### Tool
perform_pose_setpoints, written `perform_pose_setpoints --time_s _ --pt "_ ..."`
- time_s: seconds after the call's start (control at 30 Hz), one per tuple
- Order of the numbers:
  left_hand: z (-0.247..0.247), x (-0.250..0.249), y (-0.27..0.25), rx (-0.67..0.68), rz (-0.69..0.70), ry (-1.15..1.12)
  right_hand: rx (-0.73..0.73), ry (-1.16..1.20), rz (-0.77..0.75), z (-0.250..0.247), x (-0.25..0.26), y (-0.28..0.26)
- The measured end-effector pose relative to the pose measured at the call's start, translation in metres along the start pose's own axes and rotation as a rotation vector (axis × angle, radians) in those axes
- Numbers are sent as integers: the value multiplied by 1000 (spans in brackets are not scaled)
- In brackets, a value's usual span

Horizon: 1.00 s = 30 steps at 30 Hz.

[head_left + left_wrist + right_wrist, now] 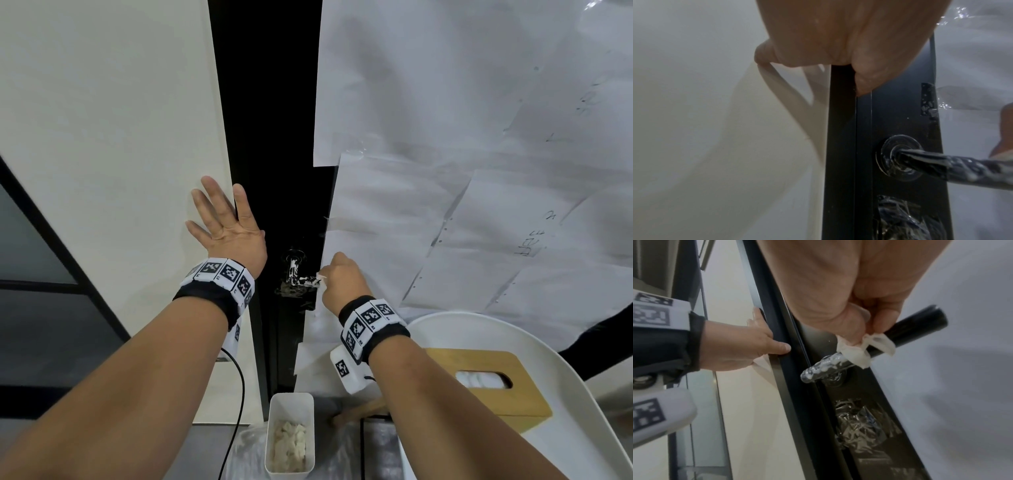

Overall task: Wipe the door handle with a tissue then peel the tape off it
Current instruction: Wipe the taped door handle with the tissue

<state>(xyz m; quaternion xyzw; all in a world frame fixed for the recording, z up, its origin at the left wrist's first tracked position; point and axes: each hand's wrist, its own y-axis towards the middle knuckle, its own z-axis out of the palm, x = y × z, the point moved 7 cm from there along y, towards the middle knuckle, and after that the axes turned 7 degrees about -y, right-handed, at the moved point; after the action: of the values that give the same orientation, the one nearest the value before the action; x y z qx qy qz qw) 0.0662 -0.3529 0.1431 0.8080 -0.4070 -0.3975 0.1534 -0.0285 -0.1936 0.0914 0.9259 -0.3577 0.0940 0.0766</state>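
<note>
A black lever door handle (301, 281) (953, 165) (910, 331) juts from the black door frame. Clear, wrinkled tape (822, 368) wraps its inner part near the round base. My right hand (340, 279) (859, 331) pinches a crumpled white tissue (861, 352) (321, 278) around the handle's middle; the outer end of the handle is bare and shiny. My left hand (224, 219) (748, 345) lies flat, fingers spread, against the white wall and the edge of the black door frame (840, 146), left of the handle.
White paper sheets (479, 137) cover the door to the right. More crumpled clear tape (859, 423) sticks below the handle. Below stand a white bin (274, 428) with used tissues and a white round table (575, 428) carrying a wooden tissue box (486, 380).
</note>
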Motion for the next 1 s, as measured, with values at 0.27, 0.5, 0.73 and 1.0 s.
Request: perform_pose_setpoints --time_s 0.27,0.5,0.73,1.0 --pt "-3 0 0 -32 -10 12 -126 50 70 -19 -30 -4" --pt "-2 -1 0 -9 -7 16 -73 -37 -18 -4 -5 -8" --pt "0 -3 0 17 4 36 -207 99 -20 -17 -15 -12" --pt "-1 0 0 -23 -12 11 -140 -56 90 -6 -36 -16"
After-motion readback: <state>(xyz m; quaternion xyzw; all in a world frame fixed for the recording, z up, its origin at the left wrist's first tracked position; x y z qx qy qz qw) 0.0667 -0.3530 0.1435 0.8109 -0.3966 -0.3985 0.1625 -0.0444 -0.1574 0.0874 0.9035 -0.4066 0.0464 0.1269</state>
